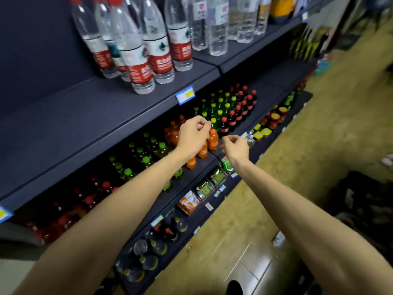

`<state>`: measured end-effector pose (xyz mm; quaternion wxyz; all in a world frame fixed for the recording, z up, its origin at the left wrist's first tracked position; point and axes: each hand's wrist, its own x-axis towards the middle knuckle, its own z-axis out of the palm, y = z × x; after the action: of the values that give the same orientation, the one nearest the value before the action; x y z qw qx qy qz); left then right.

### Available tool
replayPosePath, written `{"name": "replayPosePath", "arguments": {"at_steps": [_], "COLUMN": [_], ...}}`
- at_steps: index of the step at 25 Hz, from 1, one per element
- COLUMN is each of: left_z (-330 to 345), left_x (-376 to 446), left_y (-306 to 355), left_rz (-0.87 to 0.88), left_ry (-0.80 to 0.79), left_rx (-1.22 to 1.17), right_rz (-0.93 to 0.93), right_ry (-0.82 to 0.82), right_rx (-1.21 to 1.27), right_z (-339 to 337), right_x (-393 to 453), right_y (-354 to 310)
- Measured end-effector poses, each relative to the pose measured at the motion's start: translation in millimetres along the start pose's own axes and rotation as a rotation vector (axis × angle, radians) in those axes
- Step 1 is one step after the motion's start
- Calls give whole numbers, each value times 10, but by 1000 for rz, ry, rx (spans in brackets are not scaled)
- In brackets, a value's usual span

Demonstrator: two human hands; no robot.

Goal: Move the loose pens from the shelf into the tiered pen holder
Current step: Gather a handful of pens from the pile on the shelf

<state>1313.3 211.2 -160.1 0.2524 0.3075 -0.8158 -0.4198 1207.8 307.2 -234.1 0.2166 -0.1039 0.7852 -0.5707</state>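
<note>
Both arms out in front of dark blue store shelving (pixel 119 116). Left hand (pixel 194 135) and right hand (pixel 236 146): fingers curled together; thin dark strand hangs betw. them, too small to ID — pen or not, cannot tell. No loose pens, no tiered pen holder in view. Judgement: search/approach step; next needs locating pens. Containers: clear water bottles w/ red labels (pixel 140 67) top shelf; orange soda bottles (pixel 212 139) below, full.

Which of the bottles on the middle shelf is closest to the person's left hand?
The orange bottle just right of the left hand; its orange cap sits beside the curled fingers, while the green and red-capped bottles stand farther back.
</note>
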Motion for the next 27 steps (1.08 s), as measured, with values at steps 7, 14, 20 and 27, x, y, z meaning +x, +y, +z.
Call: {"name": "replayPosePath", "arguments": {"at_steps": [7,14,20,27], "left_z": [1311,2447,3212,3906], "left_x": [448,849,1695,3031], "left_y": [74,-118,117,633], "left_rz": [-191,-357,-391,-376], "left_ry": [-287,-476,-578,-580], "left_rx": [17,25,-28,-89], "right_rz": [144,294,347,345], "right_ry": [79,154,212,274], "right_rx": [-55,-9,48,87], "right_z": [-971,-1596,-2054,-2633], "right_x": [764,1417,2367,3530], "right_y": [623,1090,1145,843]}}
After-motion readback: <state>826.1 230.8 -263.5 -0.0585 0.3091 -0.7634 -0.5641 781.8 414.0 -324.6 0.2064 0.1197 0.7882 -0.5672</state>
